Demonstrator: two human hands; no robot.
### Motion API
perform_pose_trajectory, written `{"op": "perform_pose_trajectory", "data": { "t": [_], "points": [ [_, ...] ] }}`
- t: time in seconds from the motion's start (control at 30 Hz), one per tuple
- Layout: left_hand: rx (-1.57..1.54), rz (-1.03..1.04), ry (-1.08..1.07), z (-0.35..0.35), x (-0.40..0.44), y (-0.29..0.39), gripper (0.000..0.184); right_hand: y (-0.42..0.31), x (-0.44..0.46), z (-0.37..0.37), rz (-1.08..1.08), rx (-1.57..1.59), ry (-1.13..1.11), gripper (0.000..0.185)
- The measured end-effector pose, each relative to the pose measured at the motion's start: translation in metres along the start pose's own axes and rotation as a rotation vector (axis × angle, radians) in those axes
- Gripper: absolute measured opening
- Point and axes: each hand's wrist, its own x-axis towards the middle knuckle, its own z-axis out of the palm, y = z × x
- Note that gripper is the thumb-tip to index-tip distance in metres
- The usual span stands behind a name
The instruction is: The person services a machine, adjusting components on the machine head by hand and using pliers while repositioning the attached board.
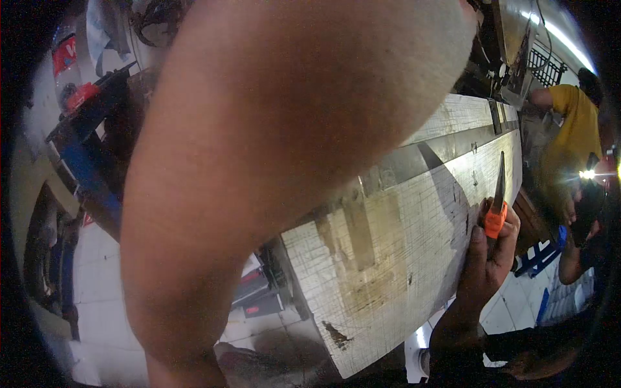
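Note:
My right hand (490, 255) is closed around the orange handle of a tool with a long, pointed metal blade (499, 194). The blade points up, over the right end of a worn, scratched board (401, 246). From this angle I cannot make out the tool's exact kind. Very close to the camera, my bare left arm (278, 129) crosses the view from lower left to upper right. It covers much of the board and the area behind it. My left hand lies beyond the upper edge, so its fingers are hidden.
A person in a yellow shirt (572, 129) is at the far right, near a bright light (587, 174). Machine parts (511, 52) stand behind the board. A red-labelled bottle (65, 58) is at upper left. Boxes (259, 294) lie on the tiled floor below.

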Motion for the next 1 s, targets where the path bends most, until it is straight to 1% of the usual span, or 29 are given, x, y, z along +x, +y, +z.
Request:
{"op": "perform_pose_trajectory", "data": {
  "t": [0.1, 0.33, 0.4, 0.53, 0.63, 0.73, 0.8, 1.0],
  "points": [
    [0.003, 0.014, -0.003, 0.000, -0.004, -0.003, 0.020, 0.001, 0.000, 0.001, 0.026, 0.054, 0.011, 0.023],
    [0.011, 0.041, -0.014, 0.001, -0.009, -0.009, 0.021, 0.004, -0.001, 0.001, 0.039, 0.066, 0.015, 0.025],
    [0.013, 0.050, -0.020, 0.001, -0.008, -0.009, 0.021, 0.004, -0.002, 0.003, 0.056, 0.132, 0.040, 0.025],
    [0.018, 0.076, -0.015, 0.005, -0.001, -0.010, 0.022, 0.001, -0.001, -0.001, 0.016, 0.074, 0.011, 0.023],
    [0.029, 0.087, -0.009, 0.012, 0.007, -0.011, 0.022, -0.007, 0.001, 0.001, 0.062, 0.157, 0.040, 0.022],
    [0.035, 0.102, -0.016, 0.014, 0.015, -0.012, 0.022, -0.009, 0.004, -0.003, 0.002, 0.023, -0.023, 0.024],
    [0.045, 0.106, -0.021, 0.014, 0.016, -0.012, 0.023, -0.004, 0.004, -0.004, -0.024, 0.033, -0.005, 0.025],
    [0.059, 0.099, -0.047, 0.014, 0.017, -0.012, 0.024, -0.005, 0.005, -0.007, -0.047, -0.039, -0.056, 0.028]
  ]
}}
